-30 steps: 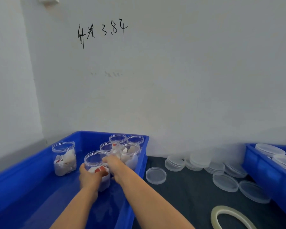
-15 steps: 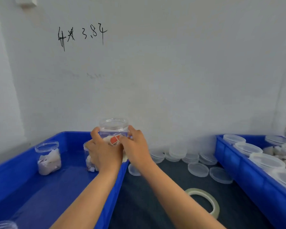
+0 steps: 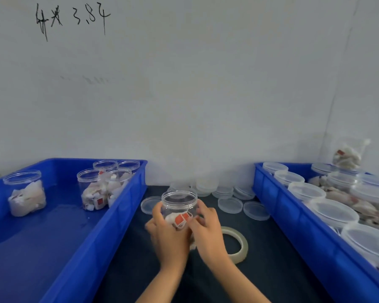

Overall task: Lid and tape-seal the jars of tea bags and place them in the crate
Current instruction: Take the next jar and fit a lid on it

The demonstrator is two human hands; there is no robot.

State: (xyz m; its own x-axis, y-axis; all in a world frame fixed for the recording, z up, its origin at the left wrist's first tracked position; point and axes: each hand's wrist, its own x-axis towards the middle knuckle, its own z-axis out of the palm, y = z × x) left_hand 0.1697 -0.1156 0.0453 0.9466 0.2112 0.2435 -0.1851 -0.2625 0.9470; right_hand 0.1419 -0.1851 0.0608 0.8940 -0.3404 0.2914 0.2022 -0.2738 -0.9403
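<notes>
Standing upright between both hands, open mouth up and long axis vertical: a clear jar [image 3: 179, 206] of tea bags, no lid on it, over the dark table [image 3: 260, 248] between two blue crates. Left hand [image 3: 169, 237] curled round the jar's left side and lower body; right hand [image 3: 206, 228] wrapped round its right side, fingertips on the front wall. Jar's rim and upper half clear above both grips, red-and-white tags [image 3: 181, 219] showing through the wall between the thumbs. Just right of the right hand, lying flat on the table, a roll of clear tape [image 3: 241, 243]. Behind, loose clear lids [image 3: 230, 204] scattered and stacked by the wall. In the left crate [image 3: 109, 226], several open jars of tea bags [image 3: 94, 189]; in the right crate [image 3: 293, 219], lidded jars [image 3: 333, 212]. On the wall [image 3: 206, 84], black handwriting [image 3: 72, 20]: two unclear marks, then apparently "3,84".
</notes>
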